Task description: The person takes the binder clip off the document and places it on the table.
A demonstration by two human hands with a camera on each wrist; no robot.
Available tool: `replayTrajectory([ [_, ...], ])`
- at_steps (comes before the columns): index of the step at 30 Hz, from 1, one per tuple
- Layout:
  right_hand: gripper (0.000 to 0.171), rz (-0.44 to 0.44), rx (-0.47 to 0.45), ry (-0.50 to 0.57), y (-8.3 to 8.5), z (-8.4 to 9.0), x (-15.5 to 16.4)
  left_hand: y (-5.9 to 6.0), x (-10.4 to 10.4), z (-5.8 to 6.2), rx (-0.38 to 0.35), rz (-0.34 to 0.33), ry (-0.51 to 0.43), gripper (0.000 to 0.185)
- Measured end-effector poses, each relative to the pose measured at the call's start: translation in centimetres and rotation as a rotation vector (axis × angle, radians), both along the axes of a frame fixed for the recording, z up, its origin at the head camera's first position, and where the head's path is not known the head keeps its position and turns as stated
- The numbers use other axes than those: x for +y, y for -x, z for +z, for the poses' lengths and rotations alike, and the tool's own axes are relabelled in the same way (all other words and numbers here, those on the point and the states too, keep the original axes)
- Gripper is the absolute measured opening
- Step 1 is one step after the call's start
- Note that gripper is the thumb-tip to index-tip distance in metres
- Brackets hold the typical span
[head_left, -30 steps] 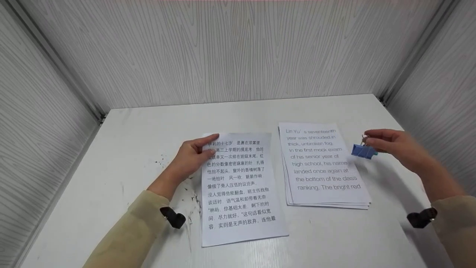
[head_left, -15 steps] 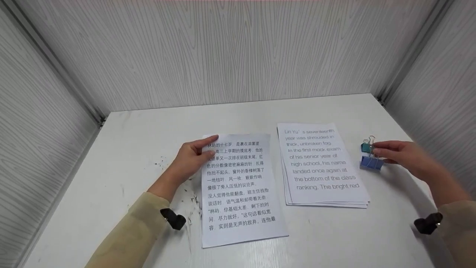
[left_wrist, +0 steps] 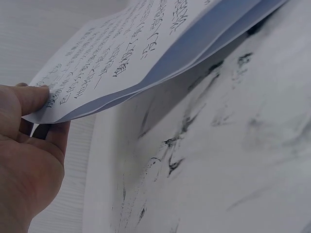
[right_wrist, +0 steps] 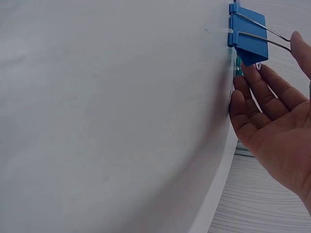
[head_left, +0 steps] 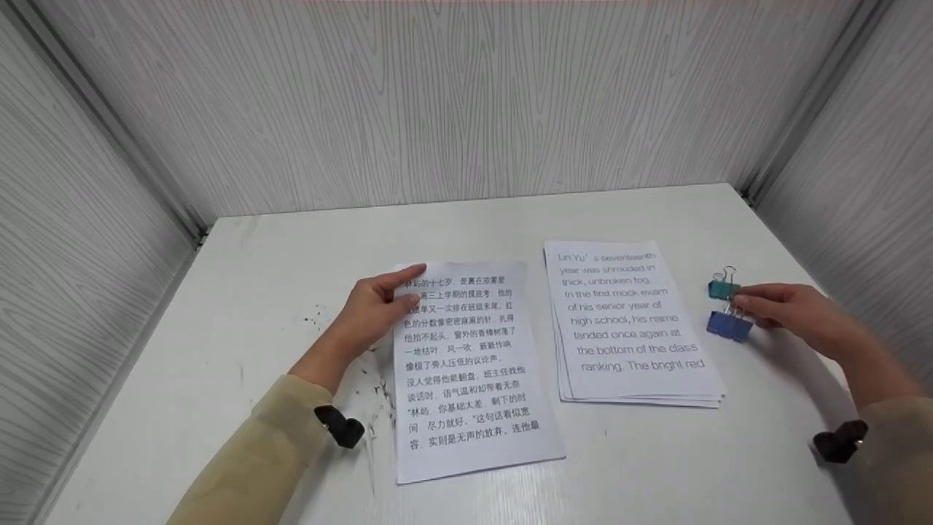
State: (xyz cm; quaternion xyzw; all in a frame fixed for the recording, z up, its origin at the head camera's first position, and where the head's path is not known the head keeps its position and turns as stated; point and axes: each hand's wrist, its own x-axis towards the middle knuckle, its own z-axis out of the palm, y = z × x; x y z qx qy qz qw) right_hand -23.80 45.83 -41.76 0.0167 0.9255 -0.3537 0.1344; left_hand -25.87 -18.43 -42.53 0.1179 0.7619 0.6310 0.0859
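Note:
My left hand (head_left: 375, 310) pinches the upper left edge of a stack of Chinese-printed paper sheets (head_left: 474, 364), thumb on top and fingers underneath. In the left wrist view, the long edge of the sheets (left_wrist: 121, 63) is raised off the table and the leaves fan slightly apart. On the right, my right hand (head_left: 794, 313) holds a blue binder clip (head_left: 729, 326) by its wire handles, low over the table. The right wrist view has the thumb at one handle's end and the fingers at the other. Just behind it sits a teal binder clip (head_left: 722, 289).
A second stack of sheets, printed in English (head_left: 634, 328), lies between the Chinese pages and the clips, its lower sheets slightly offset. Dark smudges (head_left: 379, 394) mark the white table (head_left: 219, 328) left of the pages. Grey wood-grain panels (head_left: 466, 102) enclose the back and sides.
My right hand has moved right and toward me, bringing the blue clip down beside the English stack's right edge and uncovering the teal clip. The left hand keeps its grip on the sheets.

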Motion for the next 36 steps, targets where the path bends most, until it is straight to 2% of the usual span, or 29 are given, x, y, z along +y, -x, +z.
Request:
replayTrajectory([
  [16,0.069,-0.022,0.042,-0.015,0.0,-0.4,0.2,0.8,-0.2,-1.1,-0.034,0.047,0.038,0.051],
  [22,0.069,-0.02,0.069,-0.005,-0.1,-0.1,0.0,1.1,-0.2,-2.3,-0.072,0.054,0.066,0.054],
  [27,0.07,-0.051,0.094,0.024,-0.1,0.6,-0.3,1.3,-0.2,-2.6,-0.088,0.062,0.116,0.056],
  [30,0.07,-0.092,0.15,0.017,-0.3,1.4,-1.2,1.6,-0.2,-2.2,-0.069,0.061,0.186,0.057],
  [32,0.067,-0.116,0.219,0.004,-0.5,1.9,-2.3,1.8,-0.2,-1.9,-0.033,0.073,0.278,0.06],
  [34,0.064,-0.124,0.301,-0.029,-0.6,2.5,-3.8,1.8,-0.2,-1.6,0.028,0.096,0.416,0.064],
  [36,0.059,-0.115,0.397,-0.082,-0.7,3.0,-5.7,1.6,-0.1,-1.2,0.114,0.133,0.594,0.069],
])
